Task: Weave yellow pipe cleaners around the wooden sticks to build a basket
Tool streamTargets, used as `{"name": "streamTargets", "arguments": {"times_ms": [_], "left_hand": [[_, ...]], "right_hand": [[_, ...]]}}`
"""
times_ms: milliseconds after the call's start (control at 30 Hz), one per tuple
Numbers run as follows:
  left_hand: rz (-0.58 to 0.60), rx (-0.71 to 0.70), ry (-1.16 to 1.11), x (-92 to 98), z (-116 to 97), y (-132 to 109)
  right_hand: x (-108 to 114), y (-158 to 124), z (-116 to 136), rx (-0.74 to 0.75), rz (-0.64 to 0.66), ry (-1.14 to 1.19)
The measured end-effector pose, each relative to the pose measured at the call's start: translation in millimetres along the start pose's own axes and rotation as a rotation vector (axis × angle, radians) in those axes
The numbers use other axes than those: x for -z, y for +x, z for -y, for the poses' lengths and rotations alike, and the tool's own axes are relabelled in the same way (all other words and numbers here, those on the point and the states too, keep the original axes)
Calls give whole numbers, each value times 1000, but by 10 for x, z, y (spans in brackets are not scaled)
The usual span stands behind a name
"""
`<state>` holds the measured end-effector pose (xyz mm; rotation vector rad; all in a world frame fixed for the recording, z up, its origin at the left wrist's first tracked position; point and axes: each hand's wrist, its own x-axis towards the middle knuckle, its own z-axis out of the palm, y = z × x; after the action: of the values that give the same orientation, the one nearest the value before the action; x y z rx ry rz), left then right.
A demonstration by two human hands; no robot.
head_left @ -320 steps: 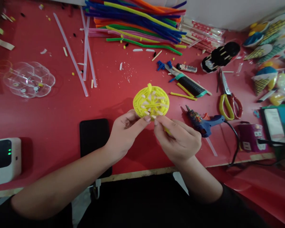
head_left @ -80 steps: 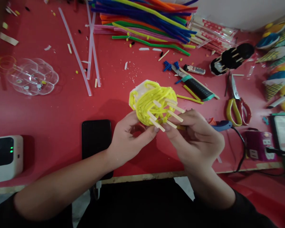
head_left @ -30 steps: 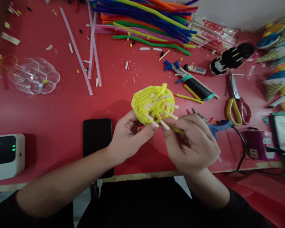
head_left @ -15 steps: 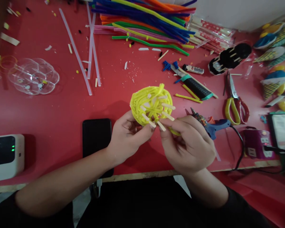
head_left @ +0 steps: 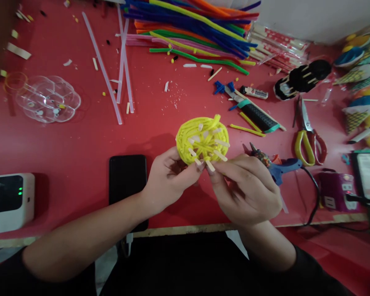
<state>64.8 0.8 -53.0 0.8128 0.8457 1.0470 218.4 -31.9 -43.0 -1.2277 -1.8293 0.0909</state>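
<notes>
A small round basket (head_left: 185, 139) woven from yellow pipe cleaners is held up over the table, with several short pale wooden sticks standing out of it. My left hand (head_left: 169, 176) grips its lower left side, the thumb on the near edge beside a stick. My right hand (head_left: 246, 187) is closed at the near right edge, thumb and forefinger pinched close to another wooden stick (head_left: 210, 165). Whether those fingers also hold a yellow strand cannot be made out. The curled fingers of the right hand hide part of the basket's near side.
Colourful pipe cleaners (head_left: 197, 24) lie at the back. To the right are a utility knife (head_left: 259, 115), scissors (head_left: 308, 135), a blue glue gun (head_left: 280, 168) with its cord, and a purple power socket (head_left: 336, 191). A black phone (head_left: 128, 176) and a clear compartment box (head_left: 49, 98) lie left.
The view has shifted slightly, so everything on the table sits a little further right. The basket is tilted slightly differently, and my right fingertips are nearer the stick at its near edge.
</notes>
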Motion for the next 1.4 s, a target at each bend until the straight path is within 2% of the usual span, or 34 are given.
{"name": "streamTargets", "arguments": {"times_ms": [233, 467, 733, 833, 1000, 1167, 1267, 1400], "left_hand": [[-16, -78, -43, -10, 47, -8], [-30, -118, 6, -27, 52, -27], [-82, -129, 60, -36, 41, -43], [-110, -113, 89, -35, 30, -49], [-107, -39, 90, -34, -8, -29], [-68, 38, 74, -3, -13, 7], [-75, 66, 57, 9, 0, 18], [-45, 51, 37, -4, 1, 24]], "right_hand": [[-32, 17, 27, -21, -33, 69], [-13, -18, 35, 20, 38, -19], [-52, -14, 105, -64, -28, 13], [-47, -7, 71, -47, -61, 2], [-29, 17, 14, -3, 26, -15], [-8, 20, -41, -115, -1, 37], [33, 31, -120, -109, -5, 58], [109, 72, -209, -194, 60, 160]]}}
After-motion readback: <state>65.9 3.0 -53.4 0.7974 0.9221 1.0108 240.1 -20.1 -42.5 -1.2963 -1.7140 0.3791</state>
